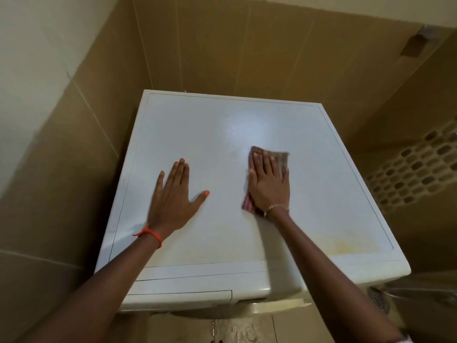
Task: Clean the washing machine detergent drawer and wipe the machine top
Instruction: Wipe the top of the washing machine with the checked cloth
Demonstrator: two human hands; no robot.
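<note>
Where your right hand (268, 186) presses: the cloth (282, 157) lies under your flat, straight fingers (266, 165), its far edge poking past the fingertips.
Left hand (174, 194): fingers straight and spread on the machine top (333, 184), grasping nothing.
Cloth: right of your left fingers.

Across the upper half of your frame you have large brown wall tiles (222, 45), giving way to a paler cream wall (29, 58) at the upper left, with a small metal fitting (427, 33) fixed high in the upper right corner. At the right edge you'll see a mosaic band (415, 169) of small oval stones. At the lower right sits a round perforated floor drain (377, 299), and mottled floor tiles (242, 328) show at bottom centre.
</note>
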